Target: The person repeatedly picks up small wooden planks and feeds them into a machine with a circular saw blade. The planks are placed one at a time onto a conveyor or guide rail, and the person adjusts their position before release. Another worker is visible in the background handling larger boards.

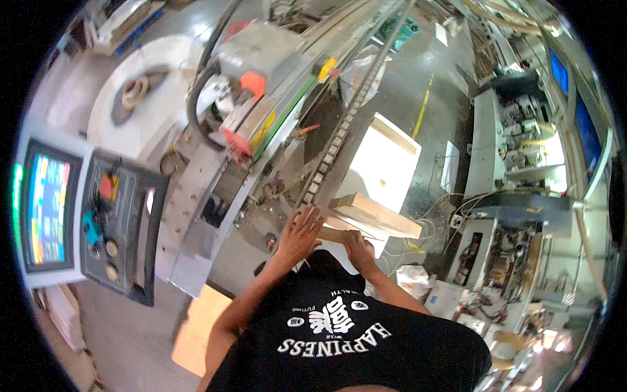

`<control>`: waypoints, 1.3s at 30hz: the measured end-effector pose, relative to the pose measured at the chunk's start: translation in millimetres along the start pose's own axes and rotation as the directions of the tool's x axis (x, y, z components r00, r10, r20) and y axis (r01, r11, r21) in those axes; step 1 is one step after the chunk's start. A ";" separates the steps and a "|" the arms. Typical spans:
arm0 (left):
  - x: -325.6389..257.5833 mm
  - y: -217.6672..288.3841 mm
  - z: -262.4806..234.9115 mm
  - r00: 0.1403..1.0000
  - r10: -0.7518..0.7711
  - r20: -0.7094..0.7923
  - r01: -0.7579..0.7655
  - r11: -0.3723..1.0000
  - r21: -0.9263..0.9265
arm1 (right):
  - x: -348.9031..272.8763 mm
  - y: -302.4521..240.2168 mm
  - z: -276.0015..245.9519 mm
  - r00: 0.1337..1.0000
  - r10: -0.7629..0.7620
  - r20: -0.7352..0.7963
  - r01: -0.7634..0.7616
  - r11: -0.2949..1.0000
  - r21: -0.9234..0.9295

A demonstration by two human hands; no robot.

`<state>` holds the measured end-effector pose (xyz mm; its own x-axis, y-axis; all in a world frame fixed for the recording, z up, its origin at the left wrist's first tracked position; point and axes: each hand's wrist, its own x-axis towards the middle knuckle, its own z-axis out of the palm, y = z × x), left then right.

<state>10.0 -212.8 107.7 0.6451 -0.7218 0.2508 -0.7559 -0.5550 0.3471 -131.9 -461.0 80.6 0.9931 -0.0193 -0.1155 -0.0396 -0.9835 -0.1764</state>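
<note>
In front of my body my left hand (302,230) lies palm down with its fingers stretched out, at the near end of a rail with a row of small rollers (332,145). It is beside the left end of a light wooden strip (336,234); whether it touches the strip I cannot tell. My right hand (358,253) is closed round the right end of that strip, thumb and fingers bent. Just beyond the strip sits a stack of wooden pieces (382,214). It rests at the near end of a white panel surface (381,166), which has a pale raised edge.
Along the left runs a long machine with a green strip (285,117) and red parts (252,85). A control panel with a lit screen (49,206) stands far left. Cables (428,228) lie on the floor at right, near a white bag (413,279) and cluttered equipment.
</note>
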 end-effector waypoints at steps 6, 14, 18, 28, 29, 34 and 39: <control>-25.4 -29.1 -1.5 0.975 -0.107 0.193 0.137 0.979 -0.153 | 41.8 -83.3 -32.2 0.994 -0.080 0.081 0.076 0.996 0.057; -142.5 -113.1 -17.6 0.872 -0.476 -0.112 0.458 0.876 -0.152 | 149.7 -192.5 -8.2 0.900 -0.436 -0.006 0.430 0.884 0.184; -196.8 -162.0 -10.5 0.709 -0.642 -0.293 0.681 0.731 0.044 | 174.6 -241.4 -13.1 0.917 -0.389 0.092 0.302 0.826 0.476; -196.1 -202.1 -46.2 0.435 -0.733 -0.523 0.846 0.532 -0.041 | 230.7 -322.0 63.8 0.814 -0.309 0.491 -0.541 -0.099 0.835; -199.8 -202.7 -45.5 0.433 -0.744 -0.509 0.844 0.533 -0.061 | 232.9 -333.1 61.8 0.835 -0.303 0.459 -0.502 -0.080 0.861; -237.6 -204.1 -37.5 0.519 -0.765 -0.381 0.822 0.570 -0.026 | 227.6 -349.6 59.3 0.831 -0.356 0.428 -0.521 -0.227 0.823; -248.9 -200.0 -46.2 0.618 -0.737 -0.272 0.775 0.629 0.059 | 227.0 -347.8 66.3 0.851 -0.374 0.370 -0.480 -0.266 0.836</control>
<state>5.8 96.9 17.6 0.9866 0.0752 0.1445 0.0184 -0.9329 0.3598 100.1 -111.4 50.9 0.8188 0.4175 -0.3940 -0.5585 0.4210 -0.7147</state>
